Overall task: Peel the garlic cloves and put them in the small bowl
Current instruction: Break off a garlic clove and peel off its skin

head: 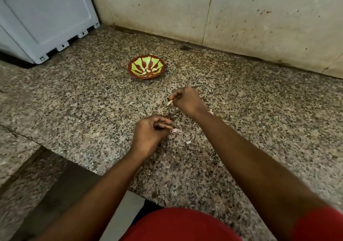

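Granite counter (92,101) meets a stained wall (241,14); right hand (187,99) pinches a garlic clove (169,103), left hand (150,131) pinches peel (175,130).

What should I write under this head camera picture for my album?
Right hand pinches a peeled garlic clove near the small bowl; left hand holds skin.

Right grip (185,99) pinches a pale peeled clove (169,103) above the bench (259,110). Left grip (150,131) curls round a pinkish skin scrap (175,131). Small bowl (146,68), toward the bench's back edge, holds several peeled cloves (147,70).
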